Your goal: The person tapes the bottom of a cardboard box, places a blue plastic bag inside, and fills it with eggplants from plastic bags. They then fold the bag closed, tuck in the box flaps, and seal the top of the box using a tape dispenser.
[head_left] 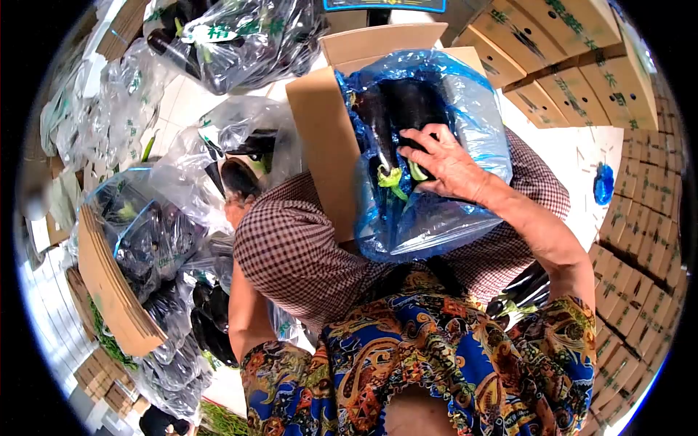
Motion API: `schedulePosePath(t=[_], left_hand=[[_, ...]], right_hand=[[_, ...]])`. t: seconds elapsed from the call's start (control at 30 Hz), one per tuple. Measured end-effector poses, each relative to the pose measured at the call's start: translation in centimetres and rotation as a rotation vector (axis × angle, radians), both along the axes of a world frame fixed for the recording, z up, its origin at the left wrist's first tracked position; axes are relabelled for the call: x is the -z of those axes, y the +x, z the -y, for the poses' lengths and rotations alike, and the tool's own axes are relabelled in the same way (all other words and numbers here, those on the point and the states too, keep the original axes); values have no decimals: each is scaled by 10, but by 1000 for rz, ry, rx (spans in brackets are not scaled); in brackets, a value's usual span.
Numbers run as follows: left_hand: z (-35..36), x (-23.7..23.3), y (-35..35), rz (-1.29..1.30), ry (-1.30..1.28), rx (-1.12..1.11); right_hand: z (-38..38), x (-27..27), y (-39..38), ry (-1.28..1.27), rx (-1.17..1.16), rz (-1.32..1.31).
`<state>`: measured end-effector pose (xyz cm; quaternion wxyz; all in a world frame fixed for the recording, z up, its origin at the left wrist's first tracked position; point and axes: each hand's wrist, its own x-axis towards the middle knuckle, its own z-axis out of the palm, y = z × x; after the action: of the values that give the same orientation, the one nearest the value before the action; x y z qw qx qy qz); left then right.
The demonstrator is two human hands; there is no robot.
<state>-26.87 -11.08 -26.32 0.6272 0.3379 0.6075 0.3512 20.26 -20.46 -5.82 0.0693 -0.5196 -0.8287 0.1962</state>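
Observation:
Inside a cardboard box (320, 123) lined with blue plastic film (476, 123), dark purple eggplants (374, 120) lie side by side with green stems toward me. My right hand (447, 166) curls its fingers over one eggplant at the stem end, covering part of it. Off to the left, my left hand (235, 211) is partly hidden behind my knee. Its fingers close at the lower end of another eggplant (240, 176), at the mouth of a clear plastic bag (193, 156).
More bagged eggplants (254, 47) lie at the upper left. Folded cardboard (116, 283) stands at the left beside further bags. Stacked printed cartons (567, 73) rise at the upper right, with more along the right side. A blue crumpled piece (603, 184) lies on the floor.

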Motion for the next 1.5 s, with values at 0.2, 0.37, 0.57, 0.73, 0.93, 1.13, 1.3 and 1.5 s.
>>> schedulePosePath(t=[0.2, 0.37, 0.57, 0.73, 0.93, 1.13, 1.3, 1.5], left_hand=[[-38, -157, 56, -232, 161, 348], [-72, -269, 167, -479, 533, 710], [-88, -247, 261, -451, 1159, 1191], [-18, -195, 294, -618, 1558, 1637], [16, -157, 286, -611, 1852, 1569], [34, -151, 298, -719, 1794, 1588], [42, -150, 296, -824, 1855, 1531], [43, -146, 297, -783, 1906, 1629]], right_hand=[[0, 16, -6, 52, -11, -48], [-3, 26, -3, 60, 24, -85], [-15, 7, -13, -62, 129, -130], [-16, -9, -1, -463, 275, -149], [11, 0, -1, -545, 430, -327], [13, 9, 6, -698, 517, -475], [21, 18, 0, -418, 435, -327], [23, 3, 5, -523, 700, -629]])
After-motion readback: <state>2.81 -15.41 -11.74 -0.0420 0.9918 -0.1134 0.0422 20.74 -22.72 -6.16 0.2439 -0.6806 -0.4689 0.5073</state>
